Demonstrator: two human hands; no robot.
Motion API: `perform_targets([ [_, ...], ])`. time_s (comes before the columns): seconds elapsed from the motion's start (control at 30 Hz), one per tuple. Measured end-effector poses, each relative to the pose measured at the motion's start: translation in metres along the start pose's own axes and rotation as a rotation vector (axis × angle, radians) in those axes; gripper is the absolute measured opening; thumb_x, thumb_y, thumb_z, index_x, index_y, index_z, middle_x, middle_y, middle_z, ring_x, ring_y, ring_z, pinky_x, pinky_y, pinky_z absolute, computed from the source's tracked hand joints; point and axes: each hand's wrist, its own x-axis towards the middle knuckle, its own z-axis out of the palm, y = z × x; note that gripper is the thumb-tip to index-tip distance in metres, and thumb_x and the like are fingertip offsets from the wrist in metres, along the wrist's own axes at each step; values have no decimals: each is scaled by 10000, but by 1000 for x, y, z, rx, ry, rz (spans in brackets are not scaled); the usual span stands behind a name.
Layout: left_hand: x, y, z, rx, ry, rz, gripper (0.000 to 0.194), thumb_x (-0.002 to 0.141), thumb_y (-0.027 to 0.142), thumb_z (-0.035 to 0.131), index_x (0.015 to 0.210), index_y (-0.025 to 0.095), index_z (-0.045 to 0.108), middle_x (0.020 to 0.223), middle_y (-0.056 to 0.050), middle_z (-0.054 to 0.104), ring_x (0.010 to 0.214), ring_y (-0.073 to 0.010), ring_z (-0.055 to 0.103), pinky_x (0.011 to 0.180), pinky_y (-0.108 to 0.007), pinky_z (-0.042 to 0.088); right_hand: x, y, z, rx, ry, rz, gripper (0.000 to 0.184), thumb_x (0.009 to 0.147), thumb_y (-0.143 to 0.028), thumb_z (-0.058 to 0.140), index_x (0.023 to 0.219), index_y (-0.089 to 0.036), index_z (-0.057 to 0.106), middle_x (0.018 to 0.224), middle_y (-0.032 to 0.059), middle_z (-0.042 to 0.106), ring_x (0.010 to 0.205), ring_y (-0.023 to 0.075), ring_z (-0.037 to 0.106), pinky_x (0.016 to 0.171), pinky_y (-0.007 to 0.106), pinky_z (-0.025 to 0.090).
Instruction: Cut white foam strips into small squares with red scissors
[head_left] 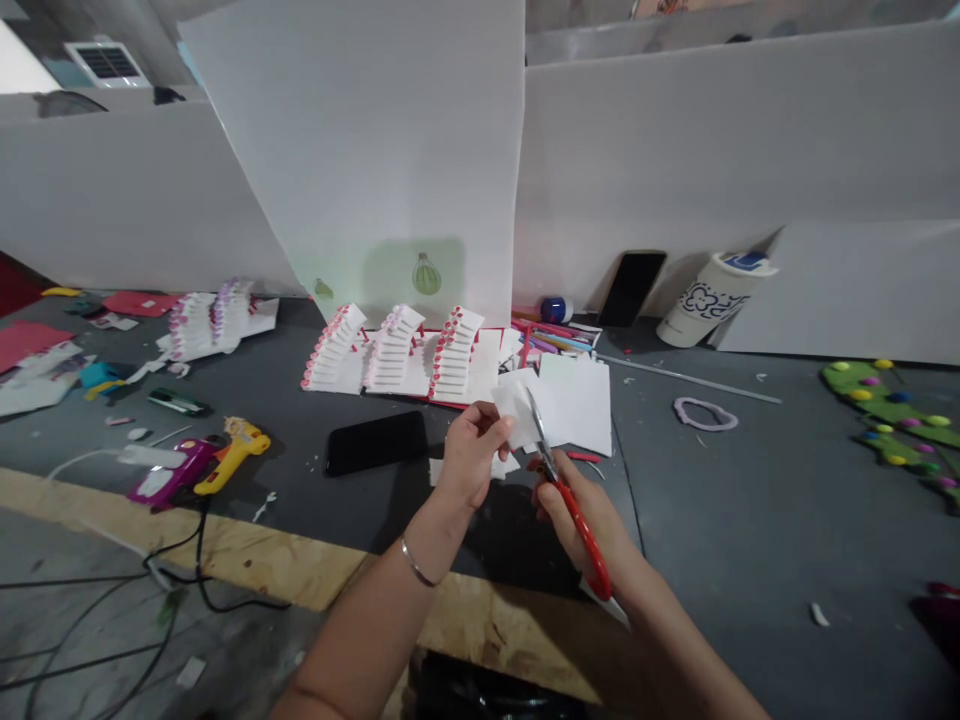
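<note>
My left hand (471,450) pinches a small piece of white paper (516,412) and holds it up over the grey table (750,500). My right hand (581,505) grips red-handled scissors (570,500), whose blades reach up into the paper's right edge. Just beyond lie loose white sheets (574,400) and three fanned stacks of white strips with red ends (397,350) on a red sheet. A black phone (375,441) lies flat to the left of my left hand.
Two glue guns (202,462) with cords lie at the left near the wooden table edge. A white paper cup (712,298) and a second phone (631,287) lean against white partition boards (360,140). Green foam shapes with coloured dots (892,410) sit far right.
</note>
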Motion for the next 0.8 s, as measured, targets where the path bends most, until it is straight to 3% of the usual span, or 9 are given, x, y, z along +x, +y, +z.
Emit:
perform_targets([
  [0.37,0,0,0,10,23,-51,334,544,316,796,695,166,538,521,83,487,408,-27,403,412,-158,289,0,-10,2,28,16,116,351,895,-542,369,929,-219,502,523,-29,520,413,165,495,470,263,364],
  [0.57,0,-3,1,30,-6,-65,305,555,290,776,704,161,543,553,74,506,419,-26,407,415,-168,301,0,-5,4,67,-12,96,347,900,-510,350,1011,-210,483,559,-16,558,464,181,549,485,266,394],
  [0.8,-3,-9,4,64,-39,-78,299,567,290,766,728,156,554,607,60,535,436,-26,424,426,-178,324,1,-3,2,-26,91,66,308,893,-459,382,1019,-205,503,569,-4,588,462,179,536,492,266,380],
])
